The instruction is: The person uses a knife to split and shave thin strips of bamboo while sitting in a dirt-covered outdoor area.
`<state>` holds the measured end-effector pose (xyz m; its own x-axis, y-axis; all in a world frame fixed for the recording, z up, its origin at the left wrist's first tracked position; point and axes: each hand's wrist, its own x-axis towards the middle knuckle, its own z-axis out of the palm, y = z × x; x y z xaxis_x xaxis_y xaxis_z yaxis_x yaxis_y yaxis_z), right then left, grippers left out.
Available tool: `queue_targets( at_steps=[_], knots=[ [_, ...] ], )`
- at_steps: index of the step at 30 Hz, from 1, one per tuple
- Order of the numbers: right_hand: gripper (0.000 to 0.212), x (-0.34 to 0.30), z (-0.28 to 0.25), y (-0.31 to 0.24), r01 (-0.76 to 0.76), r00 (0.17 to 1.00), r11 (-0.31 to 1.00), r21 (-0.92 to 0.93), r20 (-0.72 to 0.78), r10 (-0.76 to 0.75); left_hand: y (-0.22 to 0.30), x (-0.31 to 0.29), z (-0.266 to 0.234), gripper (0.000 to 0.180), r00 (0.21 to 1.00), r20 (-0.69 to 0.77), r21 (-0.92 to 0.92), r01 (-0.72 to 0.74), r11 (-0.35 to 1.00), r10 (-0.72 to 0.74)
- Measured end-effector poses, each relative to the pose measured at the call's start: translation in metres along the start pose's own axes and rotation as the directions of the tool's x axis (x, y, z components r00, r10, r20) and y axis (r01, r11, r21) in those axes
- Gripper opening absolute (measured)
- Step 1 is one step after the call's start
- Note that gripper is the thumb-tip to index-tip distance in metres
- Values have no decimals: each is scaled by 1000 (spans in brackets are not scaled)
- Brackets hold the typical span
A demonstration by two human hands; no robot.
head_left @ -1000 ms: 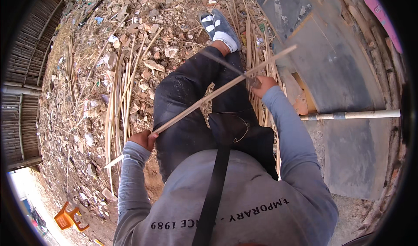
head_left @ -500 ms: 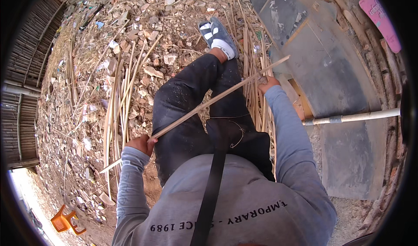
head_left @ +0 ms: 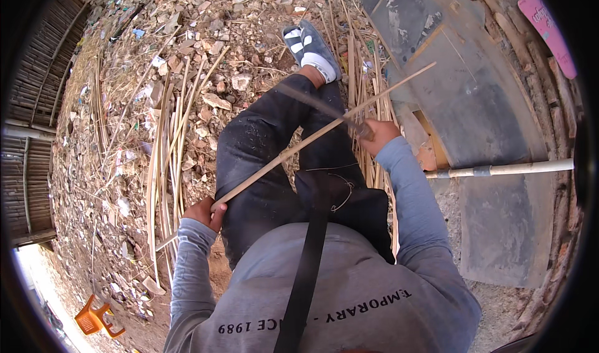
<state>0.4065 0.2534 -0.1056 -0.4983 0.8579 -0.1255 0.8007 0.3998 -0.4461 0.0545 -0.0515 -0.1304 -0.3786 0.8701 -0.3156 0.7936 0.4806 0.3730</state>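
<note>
Strip [head_left: 262,173] slants over the legs [head_left: 253,137], with the left hand [head_left: 203,212] curled round it near its lower end. Fingers closed, the right hand [head_left: 380,136] grips a blurred blade [head_left: 312,101] crossing it; whether they touch, I cannot tell.

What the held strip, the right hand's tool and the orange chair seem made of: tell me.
Strip: probably bamboo or wood, apparently unvarnished; pale, straw-coloured, matte. Tool: perhaps dull metal; dark and blade-like, but blurred. Orange chair: likely moulded plastic; smooth, evenly coloured.
</note>
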Motion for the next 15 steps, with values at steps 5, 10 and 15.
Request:
queue_targets(
  at_steps=[5,10,15],
  knots=[
    [23,7,0,5,100,988,987,-122,130,-84,5,0,0,51,998,-38,25,-41,999,42],
    [20,4,10,-8,19,1000,1000,-24,14,-19,-4,2,-3,51,998,63,24,-26,999,25],
    [20,13,14,0,66,994,998,-5,85,-65,-7,6,6,53,999,-2,112,-50,992,50]
  ],
)
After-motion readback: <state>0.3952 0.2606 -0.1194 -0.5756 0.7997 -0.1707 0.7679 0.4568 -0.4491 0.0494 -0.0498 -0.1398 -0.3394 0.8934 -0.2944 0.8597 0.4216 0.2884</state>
